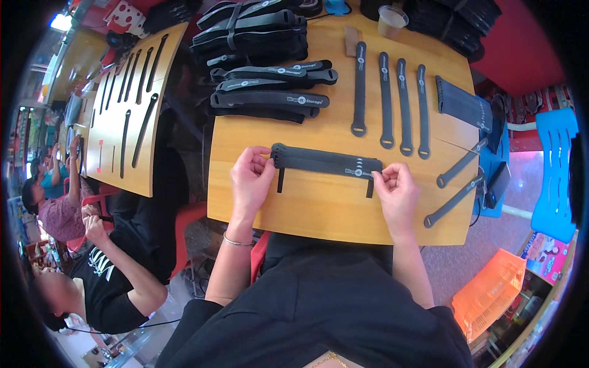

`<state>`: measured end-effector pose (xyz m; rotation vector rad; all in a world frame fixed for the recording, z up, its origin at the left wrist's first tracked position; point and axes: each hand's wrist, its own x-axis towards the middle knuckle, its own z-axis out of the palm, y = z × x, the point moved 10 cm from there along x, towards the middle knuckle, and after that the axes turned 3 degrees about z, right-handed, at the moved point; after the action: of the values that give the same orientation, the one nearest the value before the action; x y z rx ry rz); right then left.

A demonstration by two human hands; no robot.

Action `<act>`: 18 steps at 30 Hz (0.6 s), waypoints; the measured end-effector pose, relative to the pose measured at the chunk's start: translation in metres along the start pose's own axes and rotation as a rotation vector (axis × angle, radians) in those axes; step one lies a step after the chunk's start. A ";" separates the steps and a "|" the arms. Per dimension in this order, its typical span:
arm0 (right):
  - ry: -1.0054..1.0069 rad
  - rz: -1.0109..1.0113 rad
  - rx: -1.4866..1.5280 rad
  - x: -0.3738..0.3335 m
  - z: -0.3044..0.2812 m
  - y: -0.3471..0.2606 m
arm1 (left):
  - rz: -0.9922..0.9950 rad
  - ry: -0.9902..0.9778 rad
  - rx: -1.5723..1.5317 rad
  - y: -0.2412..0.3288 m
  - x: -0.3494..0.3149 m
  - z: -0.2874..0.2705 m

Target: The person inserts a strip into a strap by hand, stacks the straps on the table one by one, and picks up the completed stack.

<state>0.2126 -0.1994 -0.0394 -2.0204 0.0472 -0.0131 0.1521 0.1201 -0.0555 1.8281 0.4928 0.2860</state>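
Note:
A fanned stack of dark grey hook-and-loop straps (322,161) lies lengthwise across the near part of the wooden table, rounded slotted ends at the left. My left hand (250,181) pinches the stack's left end between thumb and fingers. At its right end, my right hand (397,189) has thumb and fingertips closed on the edge. Two narrow black strips stick out from under the stack toward me: a left strip (280,181) beside my left hand and a right strip (370,189) beside my right fingertips. How they run beneath the stack is hidden.
Beyond the stack lie several single straps (386,101) in a row. Piled strap bundles (270,98) stand at the far left, another strap stack (460,104) at the right. A cup (391,23) stands at the back. Co-workers (116,264) sit leftward; an orange crate (491,294) is at right.

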 end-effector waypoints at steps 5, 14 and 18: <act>0.000 -0.016 -0.025 -0.002 -0.001 -0.005 | 0.017 0.010 0.003 0.000 0.000 -0.001; 0.011 -0.022 -0.039 -0.003 -0.003 -0.012 | 0.079 0.034 0.024 0.006 -0.002 -0.002; 0.001 -0.015 -0.023 -0.003 -0.002 -0.010 | 0.100 0.023 0.039 0.008 -0.003 0.000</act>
<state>0.2095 -0.1966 -0.0291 -2.0441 0.0326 -0.0233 0.1516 0.1166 -0.0477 1.8923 0.4263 0.3681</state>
